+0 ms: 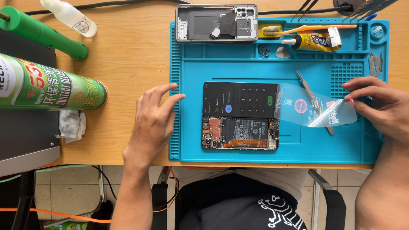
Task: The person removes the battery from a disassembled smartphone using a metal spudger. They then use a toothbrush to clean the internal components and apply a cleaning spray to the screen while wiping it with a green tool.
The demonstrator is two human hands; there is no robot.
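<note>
The right hand (379,104) pinches one clear protective film (317,108) at right centre, its long axis running left-right, peeling off the lit phone screen (240,99). The left hand (151,123) rests released on the blue mat (187,145). One opened phone body (240,133) lies below the screen.

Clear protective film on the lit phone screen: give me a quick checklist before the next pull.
1. Right hand pinches the clear protective film at its free end: ok.
2. Film lifted off the black lit phone screen except at its right edge: ok.
3. Left hand steadying the screen: not ok, it rests on the blue silicone work mat edge, apart from the screen.
4. Open phone body with exposed battery lies flat beside the screen: ok.
5. Metal tweezers lie under the film: not ok.
</note>
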